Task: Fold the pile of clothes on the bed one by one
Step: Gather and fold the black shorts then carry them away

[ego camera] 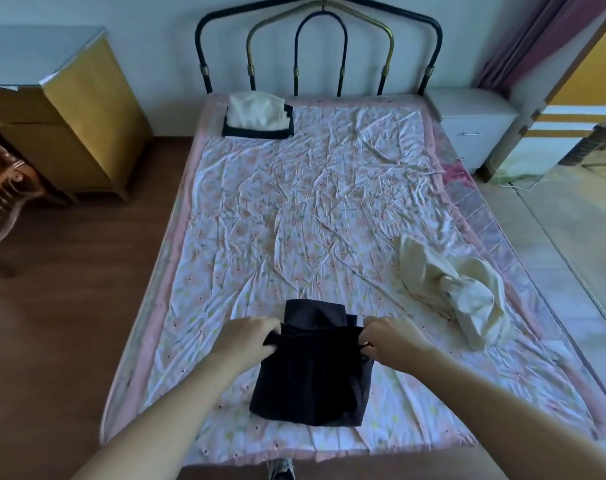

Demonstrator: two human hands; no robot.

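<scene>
I see a soft, dark garment lying near the foot of the crinkled floral bed. My left hand and right hand each pinch a corner of its raised fold, arms outstretched.

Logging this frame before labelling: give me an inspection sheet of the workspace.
Surface: bed with a creased floral sheet.
Job's things: dark garment partly folded near the foot; cream garment crumpled, to the right; folded stack, white on dark, near the headboard.
Clutter: nothing seen.
Hands: left hand and right hand each grip the dark garment's upper edge.
Cables: white cord on the floor, right.
Surroundings: metal headboard, yellow cabinet, white nightstand, wicker chair, curtain.
</scene>
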